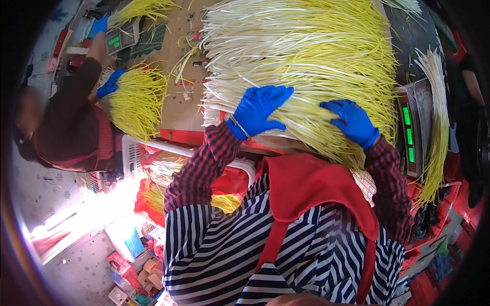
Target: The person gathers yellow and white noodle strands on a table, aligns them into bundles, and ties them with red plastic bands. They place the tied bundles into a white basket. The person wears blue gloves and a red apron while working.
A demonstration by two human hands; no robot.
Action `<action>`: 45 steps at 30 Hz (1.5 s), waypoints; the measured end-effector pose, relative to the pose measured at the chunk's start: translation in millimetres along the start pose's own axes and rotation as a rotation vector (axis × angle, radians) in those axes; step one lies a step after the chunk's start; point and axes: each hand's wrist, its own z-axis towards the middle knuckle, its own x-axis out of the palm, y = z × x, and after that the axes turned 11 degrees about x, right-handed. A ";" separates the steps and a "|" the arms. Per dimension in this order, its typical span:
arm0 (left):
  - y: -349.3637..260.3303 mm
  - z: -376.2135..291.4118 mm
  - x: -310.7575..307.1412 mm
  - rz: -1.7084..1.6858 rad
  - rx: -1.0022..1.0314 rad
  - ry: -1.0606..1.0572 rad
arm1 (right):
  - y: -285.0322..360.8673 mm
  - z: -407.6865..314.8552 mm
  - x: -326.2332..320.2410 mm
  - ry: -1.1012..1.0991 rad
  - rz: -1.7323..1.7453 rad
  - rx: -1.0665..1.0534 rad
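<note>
A thick layer of long yellow chives with white stems [306, 49] covers the table before me, white ends to the left, yellow tips to the right. My left hand [260, 111], in a blue glove, lies on the white stems near the table's front edge, fingers pointing right. My right hand [351, 121], also gloved in blue, rests on the yellow part, its fingers spread and pointing left. Between the hands runs a band of chives, slightly blurred. Whether either hand grips any stems cannot be told.
Right of the pile stands a digital scale [415, 130] with a chive bundle [436, 114] on it. A white plastic basket [132, 157] with red bags stands below the table edge. At left, a co-worker's gloved hands [110, 85] are at another chive bundle [134, 101] and a second scale [122, 38].
</note>
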 end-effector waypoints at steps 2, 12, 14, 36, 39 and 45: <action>17.6 11.0 6.5 -0.009 -0.002 -0.061 | -14.3 17.4 -7.4 0.004 0.023 0.036; 50.2 48.6 16.9 -0.124 -0.188 -0.128 | 25.2 -28.4 -21.6 -0.268 -0.156 0.111; 52.2 52.1 14.9 -0.175 -0.275 -0.073 | 19.1 -37.4 -6.9 -0.221 -0.332 0.160; 72.3 50.4 25.1 -0.431 -0.586 -0.128 | 4.3 -8.3 2.6 -0.571 -0.223 0.057; 67.4 46.3 25.1 -0.388 -0.483 -0.251 | -26.0 5.2 -21.8 -0.719 0.285 0.329; 48.6 46.3 20.3 -0.202 -0.243 -0.324 | -30.5 44.8 -50.7 -0.749 0.075 0.293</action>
